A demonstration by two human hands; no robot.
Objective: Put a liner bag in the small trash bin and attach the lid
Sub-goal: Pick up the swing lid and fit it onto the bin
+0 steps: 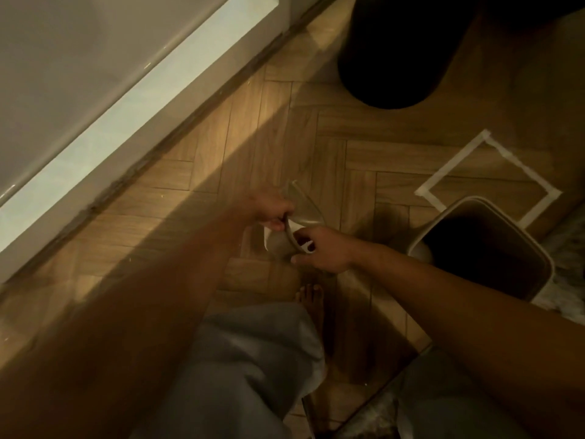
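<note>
Both hands hold one thin, see-through liner bag [302, 207] above the wooden floor at the frame's middle. My left hand [272, 210] pinches its upper left edge. My right hand [323, 248] grips the lower right part, where a white edge shows. The bag looks partly pulled apart between them. The small trash bin [421, 251], pale with a dark open inside, stands on the floor to the right of my right hand. It has no lid on it, and I see no lid in view.
A large dark round bin [395, 58] stands at the top. A square of white tape [493, 172] marks the floor behind the small bin. A white wall panel [95, 106] runs along the left. My bare foot [311, 299] and grey trouser legs are below.
</note>
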